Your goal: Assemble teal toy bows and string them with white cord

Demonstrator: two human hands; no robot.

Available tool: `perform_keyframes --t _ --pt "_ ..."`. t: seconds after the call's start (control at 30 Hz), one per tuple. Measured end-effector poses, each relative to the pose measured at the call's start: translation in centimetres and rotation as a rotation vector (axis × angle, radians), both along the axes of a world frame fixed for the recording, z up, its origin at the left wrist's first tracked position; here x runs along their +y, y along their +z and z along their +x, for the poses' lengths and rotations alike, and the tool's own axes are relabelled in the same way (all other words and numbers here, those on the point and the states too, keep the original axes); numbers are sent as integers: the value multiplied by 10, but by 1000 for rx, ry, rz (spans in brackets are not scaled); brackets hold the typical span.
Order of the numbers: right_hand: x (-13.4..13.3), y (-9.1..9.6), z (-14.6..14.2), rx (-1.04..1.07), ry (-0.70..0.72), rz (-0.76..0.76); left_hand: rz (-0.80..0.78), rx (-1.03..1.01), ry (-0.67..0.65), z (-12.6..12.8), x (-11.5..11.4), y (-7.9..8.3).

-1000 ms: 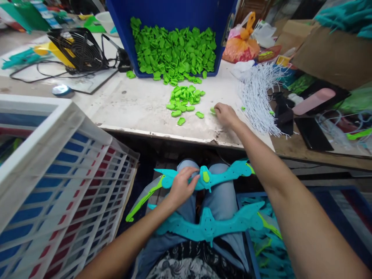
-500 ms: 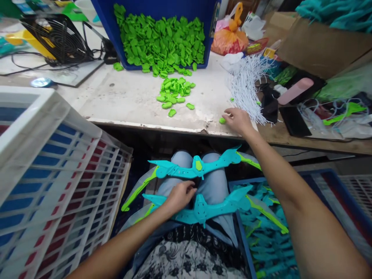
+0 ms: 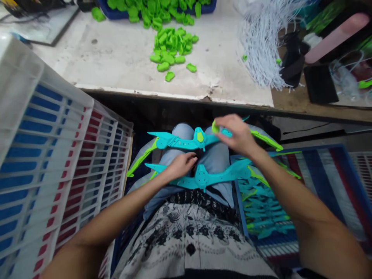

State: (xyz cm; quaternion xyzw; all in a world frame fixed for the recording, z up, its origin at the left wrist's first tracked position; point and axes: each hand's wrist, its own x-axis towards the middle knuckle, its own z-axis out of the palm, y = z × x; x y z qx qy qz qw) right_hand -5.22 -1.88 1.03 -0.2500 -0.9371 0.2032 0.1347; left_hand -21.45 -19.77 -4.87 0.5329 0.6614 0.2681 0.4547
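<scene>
Two turquoise toy bows with lime-green limbs lie across my lap. On the far bow (image 3: 183, 143), a lime-green cap fills the middle. The near bow (image 3: 215, 178) shows a bare turquoise middle with small holes. My left hand (image 3: 182, 166) rests between the bows, beside the near one's middle, its fingers loosely bent and apart with nothing seen in them. Above the far bow's right arm, my right hand (image 3: 236, 133) pinches a small green plastic cap (image 3: 215, 127) between thumb and fingers.
Loose green caps (image 3: 171, 48) lie on the white table (image 3: 116, 69), before a blue bin (image 3: 116, 13) of more. White strings (image 3: 261, 50) and a black phone (image 3: 321, 83) lie right. A white plastic crate (image 3: 87, 170) stands left; a blue crate (image 3: 241, 221) right holds more bows.
My right hand has come from the table edge to above the far bow, bringing a green cap. The view has tilted downward. My left hand stays between the bows.
</scene>
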Motion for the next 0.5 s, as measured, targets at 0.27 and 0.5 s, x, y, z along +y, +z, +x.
perform_keyframes --t 0.27,0.5 --pt "-149 -48 54 1 197 -149 -561 -624 -10 7 1 -15" --pt "-156 -65 53 73 131 -120 -442 -554 -183 3 -2 -15"
